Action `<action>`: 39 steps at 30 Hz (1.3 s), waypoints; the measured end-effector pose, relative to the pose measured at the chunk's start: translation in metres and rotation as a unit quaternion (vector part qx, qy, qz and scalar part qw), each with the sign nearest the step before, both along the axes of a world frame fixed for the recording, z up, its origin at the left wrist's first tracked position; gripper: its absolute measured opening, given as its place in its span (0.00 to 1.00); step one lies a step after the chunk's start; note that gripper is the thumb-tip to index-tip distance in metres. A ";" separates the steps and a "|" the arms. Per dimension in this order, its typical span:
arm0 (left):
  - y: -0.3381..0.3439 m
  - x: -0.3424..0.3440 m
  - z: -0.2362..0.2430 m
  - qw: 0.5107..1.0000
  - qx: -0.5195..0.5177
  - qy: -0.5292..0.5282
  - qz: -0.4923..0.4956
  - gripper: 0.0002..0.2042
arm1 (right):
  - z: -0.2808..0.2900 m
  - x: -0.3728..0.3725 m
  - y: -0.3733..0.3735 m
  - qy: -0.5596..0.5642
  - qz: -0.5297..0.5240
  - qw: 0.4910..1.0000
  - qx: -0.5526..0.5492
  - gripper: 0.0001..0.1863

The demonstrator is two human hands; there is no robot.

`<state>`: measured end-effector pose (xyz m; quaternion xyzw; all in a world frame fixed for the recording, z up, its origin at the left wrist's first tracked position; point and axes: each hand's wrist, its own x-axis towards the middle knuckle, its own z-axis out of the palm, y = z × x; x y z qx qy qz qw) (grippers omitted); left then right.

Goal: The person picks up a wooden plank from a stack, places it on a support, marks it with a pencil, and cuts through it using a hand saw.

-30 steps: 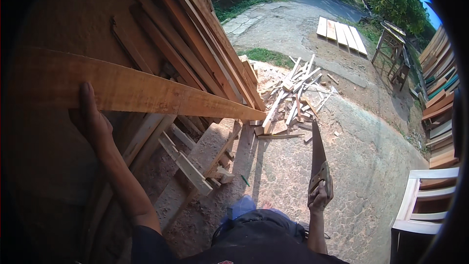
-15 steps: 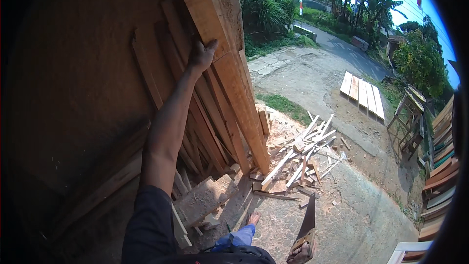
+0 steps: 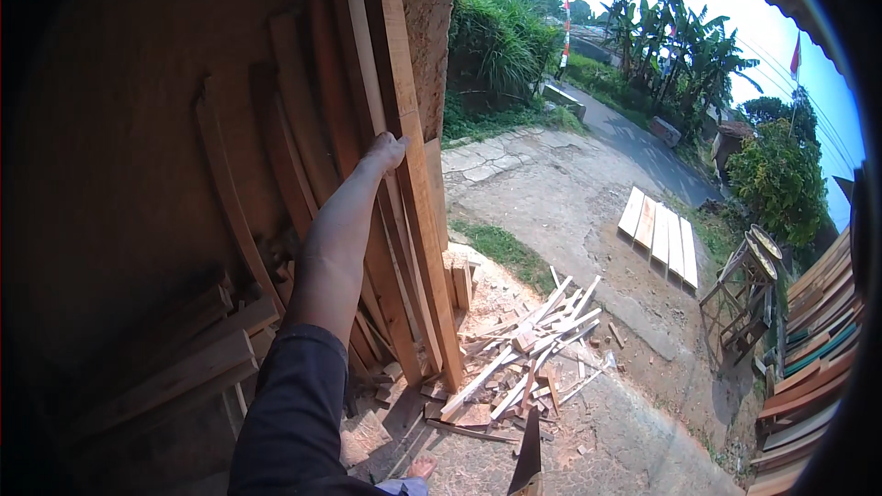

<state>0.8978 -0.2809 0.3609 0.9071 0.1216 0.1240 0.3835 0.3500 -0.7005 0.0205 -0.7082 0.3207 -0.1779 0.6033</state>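
My left arm reaches up to a long wooden plank (image 3: 426, 239) that stands nearly upright by the wall corner. My left hand (image 3: 390, 152) is closed around the plank's edge, with the fingers partly hidden. Behind it, several more boards (image 3: 319, 119) lean against the dark wall. At the lower edge a handsaw (image 3: 527, 456) shows its dark blade pointing up and a bit of its wooden handle. My right hand is out of the picture.
Thin offcuts (image 3: 531, 344) lie heaped on the sawdust-strewn ground near the plank's foot. Thick timbers (image 3: 175, 381) are stacked at lower left. Pale boards (image 3: 658, 237) rest outside by a wooden stand (image 3: 742, 289). More planks (image 3: 808, 340) line the far right. My bare foot (image 3: 423, 467) shows below.
The plank stands more upright, and my left hand on it appears lower in the picture. The view has shifted, so the saw has sunk toward the lower edge and my right hand has left it.
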 end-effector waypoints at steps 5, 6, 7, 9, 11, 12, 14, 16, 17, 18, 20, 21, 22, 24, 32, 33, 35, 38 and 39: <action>0.009 -0.034 -0.069 0.980 0.165 0.098 -0.057 0.22 | -0.002 0.019 0.006 -0.025 0.012 0.998 0.062 0.21; 0.008 -0.054 -0.107 0.978 0.192 0.016 -0.076 0.20 | -0.004 0.019 0.007 -0.032 0.012 0.997 0.076 0.22; -0.022 -0.095 -0.129 0.983 0.144 0.051 -0.101 0.20 | -0.005 0.013 0.002 -0.034 -0.001 0.996 0.084 0.23; -0.035 -0.164 -0.209 0.973 0.097 0.093 -0.190 0.19 | -0.009 -0.001 -0.002 -0.042 -0.007 0.992 0.119 0.24; -0.044 -0.249 -0.271 0.957 0.023 0.142 -0.253 0.19 | -0.013 -0.013 -0.002 -0.062 -0.002 0.984 0.166 0.25; -0.050 -0.294 -0.290 0.950 -0.016 0.185 -0.249 0.17 | -0.017 -0.019 -0.002 -0.073 0.006 0.980 0.184 0.25; -0.066 -0.383 -0.332 0.940 -0.166 0.215 -0.204 0.15 | -0.057 -0.028 -0.030 -0.070 0.064 0.989 0.117 0.26; -0.077 -0.468 -0.342 0.924 -0.236 0.268 -0.140 0.15 | -0.069 -0.031 -0.035 -0.080 0.133 0.983 0.100 0.30; -0.082 -0.506 -0.340 0.923 -0.250 0.269 -0.119 0.15 | -0.070 -0.033 -0.037 -0.088 0.165 0.978 0.090 0.32; -0.080 -0.543 -0.342 0.924 -0.260 0.268 -0.088 0.15 | -0.041 -0.032 -0.026 -0.069 0.199 0.967 0.143 0.35; -0.088 -0.600 -0.357 0.913 -0.290 0.284 -0.049 0.15 | -0.007 -0.038 -0.016 -0.066 0.252 0.935 0.241 0.40; -0.091 -0.625 -0.365 0.907 -0.305 0.290 -0.030 0.15 | 0.002 -0.039 -0.012 -0.087 0.280 0.910 0.293 0.43; -0.094 -0.648 -0.374 0.902 -0.332 0.275 -0.010 0.15 | 0.015 -0.036 -0.005 -0.111 0.308 0.881 0.343 0.46; -0.086 -0.692 -0.388 0.893 -0.378 0.242 0.040 0.15 | 0.056 -0.036 0.027 -0.110 0.359 0.876 0.304 0.46; -0.049 -0.769 -0.397 0.897 -0.386 0.132 0.171 0.12 | 0.073 -0.058 0.117 -0.074 0.585 0.765 0.258 0.26; -0.043 -0.775 -0.402 0.898 -0.384 0.131 0.171 0.12 | 0.060 -0.059 0.124 -0.110 0.599 0.767 0.201 0.24; -0.032 -0.794 -0.399 0.887 -0.402 0.090 0.208 0.12 | 0.056 -0.050 0.151 -0.252 0.619 0.741 -0.062 0.23; -0.010 -0.820 -0.402 0.873 -0.417 0.026 0.253 0.13 | 0.069 -0.049 0.195 -0.257 0.674 0.663 -0.199 0.22; -0.004 -0.824 -0.393 0.867 -0.423 0.012 0.264 0.13 | 0.065 -0.048 0.204 -0.257 0.689 0.631 -0.245 0.22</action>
